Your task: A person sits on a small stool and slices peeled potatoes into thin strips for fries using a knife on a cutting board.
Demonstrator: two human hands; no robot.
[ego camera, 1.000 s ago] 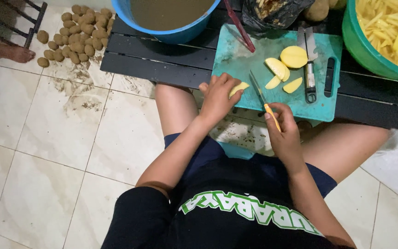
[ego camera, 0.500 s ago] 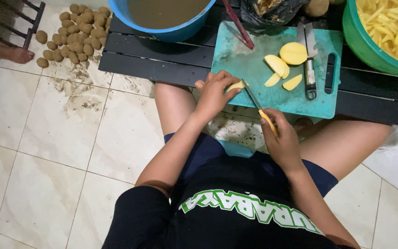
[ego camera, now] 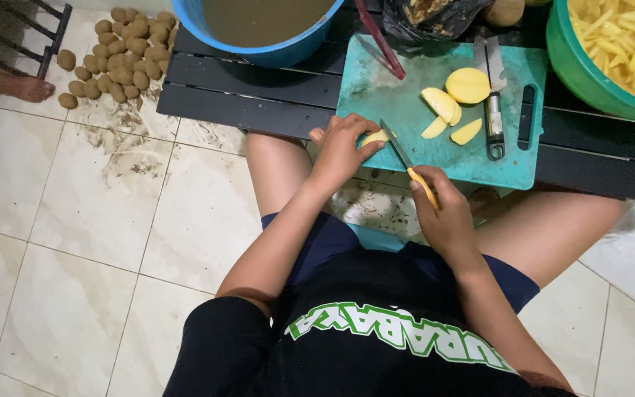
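The left hand (ego camera: 343,147) presses a peeled potato piece (ego camera: 373,137) down on the near left corner of a teal cutting board (ego camera: 406,103), fingers curled over it and pinching it in place. The right hand (ego camera: 442,217) is wrapped tight around the yellow handle of a small knife (ego camera: 409,163), whose dark blade angles up toward the piece, its tip just beside the left fingers.

Farther up the board lie three more peeled potato slices (ego camera: 446,110) and a rounded potato half (ego camera: 467,85), close together. Just right of them a metal peeler (ego camera: 492,95) lies lengthwise, next to the board's handle slot. A dark red stick-like tool (ego camera: 380,40) slants across the board's upper left corner.

The board rests on a low black slatted tabletop (ego camera: 244,95). On it, to the left, stands a blue basin (ego camera: 259,29) of murky brown water; at the far right, a green basin (ego camera: 589,73) heaped with pale yellow potato strips (ego camera: 626,37). Behind the board sits a crumpled black plastic bag (ego camera: 435,18) holding what look like peelings, with an unpeeled potato (ego camera: 505,11) beside it.

On the white tiled floor (ego camera: 75,257), at upper left, a heap of small brown unpeeled potatoes (ego camera: 115,51) lies amid smears of dirt. Another person's bare foot (ego camera: 27,88) shows at the left edge. The seated person wears a black shirt with green-and-white lettering across it.
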